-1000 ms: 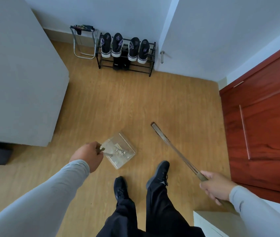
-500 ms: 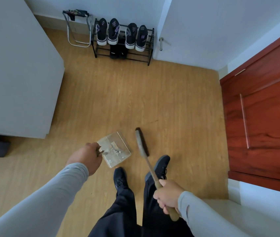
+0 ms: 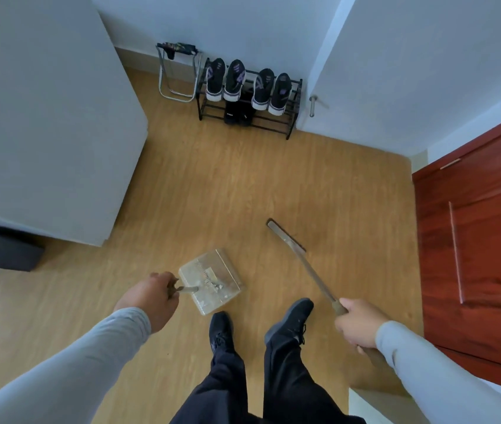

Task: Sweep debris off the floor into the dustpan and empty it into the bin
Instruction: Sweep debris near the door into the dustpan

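Left hand (image 3: 151,296) grips the handle of the clear dustpan (image 3: 212,280), which holds pale debris (image 3: 212,278) over the wooden floor (image 3: 212,185) just ahead of the person's shoes. Right hand (image 3: 360,325) is closed around the brush (image 3: 301,258) handle, its head angled toward the floor's far edge, right of the dustpan and apart from it.

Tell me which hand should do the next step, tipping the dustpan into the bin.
Left, likely. The left hand already grips the handle of the dustpan, which holds debris. The right hand is busy holding the broom, off to the pan's right. No bin is in view.
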Action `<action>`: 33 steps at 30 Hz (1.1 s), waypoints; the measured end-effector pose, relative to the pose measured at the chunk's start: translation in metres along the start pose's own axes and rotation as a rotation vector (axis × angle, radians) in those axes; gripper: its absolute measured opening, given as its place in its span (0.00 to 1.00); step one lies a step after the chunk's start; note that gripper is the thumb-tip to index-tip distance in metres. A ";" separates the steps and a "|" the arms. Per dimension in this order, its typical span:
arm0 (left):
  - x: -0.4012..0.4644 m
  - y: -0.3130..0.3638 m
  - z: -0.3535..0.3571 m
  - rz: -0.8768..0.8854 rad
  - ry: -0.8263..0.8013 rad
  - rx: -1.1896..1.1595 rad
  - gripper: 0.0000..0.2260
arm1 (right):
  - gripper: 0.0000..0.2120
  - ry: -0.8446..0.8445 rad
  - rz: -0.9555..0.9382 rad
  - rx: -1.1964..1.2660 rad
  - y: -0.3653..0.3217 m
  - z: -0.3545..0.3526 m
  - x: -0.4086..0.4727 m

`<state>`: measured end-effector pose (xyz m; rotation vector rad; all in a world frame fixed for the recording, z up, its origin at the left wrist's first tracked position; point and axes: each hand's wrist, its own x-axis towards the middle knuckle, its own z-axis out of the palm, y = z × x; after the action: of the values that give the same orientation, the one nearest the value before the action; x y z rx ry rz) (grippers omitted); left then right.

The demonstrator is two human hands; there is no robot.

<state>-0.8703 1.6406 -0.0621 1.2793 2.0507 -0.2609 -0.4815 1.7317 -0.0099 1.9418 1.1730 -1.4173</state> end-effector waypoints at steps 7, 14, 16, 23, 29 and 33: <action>-0.011 -0.012 0.020 -0.079 0.011 -0.038 0.11 | 0.18 -0.111 0.051 -0.327 -0.037 0.084 0.025; -0.001 -0.015 0.007 -0.052 0.027 -0.036 0.12 | 0.20 -0.400 0.015 0.100 -0.028 0.061 -0.021; -0.003 -0.021 0.005 -0.046 0.025 -0.046 0.13 | 0.24 -0.375 0.008 0.194 -0.027 0.033 -0.030; -0.028 -0.070 0.007 -0.136 0.043 -0.168 0.14 | 0.34 -0.122 -0.067 -0.048 -0.067 0.013 -0.028; -0.028 -0.085 0.015 -0.300 0.104 -0.264 0.14 | 0.24 0.067 -0.153 -0.413 -0.147 0.070 0.043; -0.028 -0.086 0.023 -0.307 0.125 -0.264 0.15 | 0.20 0.060 -0.120 -0.658 -0.151 0.112 0.049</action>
<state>-0.9254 1.5667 -0.0768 0.8398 2.2981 -0.0440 -0.6631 1.7434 -0.0787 1.4711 1.5598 -0.8631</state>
